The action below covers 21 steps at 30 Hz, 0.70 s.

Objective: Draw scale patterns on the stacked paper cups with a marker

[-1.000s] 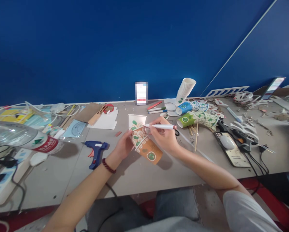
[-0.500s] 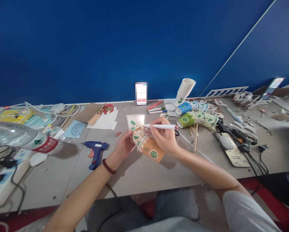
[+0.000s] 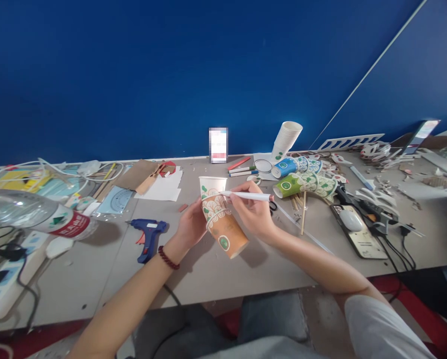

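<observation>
Joined cups (image 3: 228, 235) smooth matt paper. Marker (image 3: 251, 196) smooth white plastic. Bottle (image 3: 25, 209) clear glossy plastic. Glue gun (image 3: 147, 239) blue plastic. Stick (image 3: 303, 214) bare wood. Counter (image 3: 201, 279) smooth, matt grey.

Orange coloured one end of the held cups (image 3: 223, 222), set with a round green emblem (image 3: 223, 243), while arches and green leaves (image 3: 204, 190) patterned the white other end. The marker (image 3: 251, 196) was white with a reddish end, the glue gun (image 3: 148, 237) blue with a red trigger (image 3: 140, 239). A grey table (image 3: 204, 279) met a deep-blue wall (image 3: 171, 80).
</observation>
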Motion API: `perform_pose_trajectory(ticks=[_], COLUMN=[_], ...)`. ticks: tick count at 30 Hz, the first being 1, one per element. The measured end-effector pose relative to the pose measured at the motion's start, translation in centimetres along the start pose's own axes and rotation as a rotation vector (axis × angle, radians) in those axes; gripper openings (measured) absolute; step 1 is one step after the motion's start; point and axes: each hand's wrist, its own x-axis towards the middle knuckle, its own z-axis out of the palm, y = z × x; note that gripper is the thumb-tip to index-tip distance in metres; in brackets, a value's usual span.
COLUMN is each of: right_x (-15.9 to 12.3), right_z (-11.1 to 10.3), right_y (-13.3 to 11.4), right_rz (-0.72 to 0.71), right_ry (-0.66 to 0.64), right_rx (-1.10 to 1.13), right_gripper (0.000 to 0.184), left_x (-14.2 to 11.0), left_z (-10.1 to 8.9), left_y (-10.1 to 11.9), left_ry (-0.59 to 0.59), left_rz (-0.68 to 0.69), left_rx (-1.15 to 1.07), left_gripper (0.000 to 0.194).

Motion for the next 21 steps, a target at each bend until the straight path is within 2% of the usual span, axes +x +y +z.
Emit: perform_pose_trajectory(ticks=[10, 15, 21], right_x=[0.0, 0.0, -0.1], right_z=[-0.2, -0.1, -0.2], right_y=[-0.7, -0.9, -1.0], right_rz=[-0.066, -0.095, -0.105], right_ry=[-0.026, -0.078, -0.073], right_rx=[-0.133, -0.154, -0.191], right_gripper=[0.004, 0.002, 0.003], left_x=[0.1, 0.3, 0.3], left_z=[-1.1, -0.8, -0.4], left_y=[-0.3, -0.9, -0.8], left_ry=[0.017, 0.040, 0.029], left_rz=[-0.083, -0.021, -0.031], left_rx=[-0.019, 0.044, 0.077], left_gripper=[0.024, 0.019, 0.027])
